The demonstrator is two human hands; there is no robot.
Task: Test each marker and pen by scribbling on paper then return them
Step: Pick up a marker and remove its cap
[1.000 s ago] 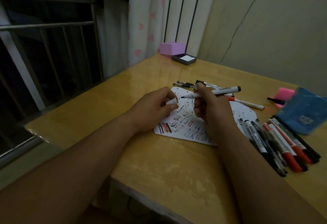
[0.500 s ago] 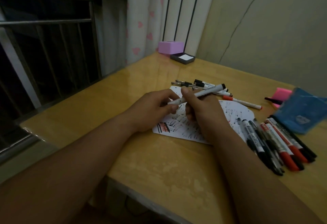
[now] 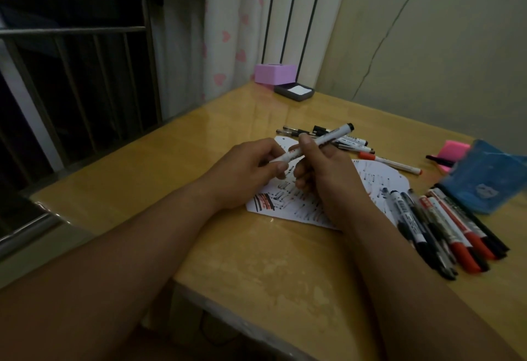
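Note:
A white marker (image 3: 328, 139) with a black end slants above the scribbled paper (image 3: 288, 203). My right hand (image 3: 322, 172) grips its middle, and my left hand (image 3: 251, 172) pinches the cap on its lower left end. The paper lies on the wooden table (image 3: 256, 260), covered with black and red scribbles. A row of several black and red markers (image 3: 445, 226) lies to the right of the paper. More pens (image 3: 350, 142) lie behind my hands, with an orange-capped pen (image 3: 390, 163) beside them.
A blue pouch (image 3: 493, 175) and a pink sticky-note pad (image 3: 453, 152) with a black pen lie at the right. A purple box (image 3: 275, 73) and a dark tray with white notes (image 3: 295, 92) sit at the far corner. A metal railing (image 3: 71, 75) stands left of the table.
The cap in my left hand and the marker in my right hand were apart a second ago. They have come together and the cap now sits on the marker's tip.

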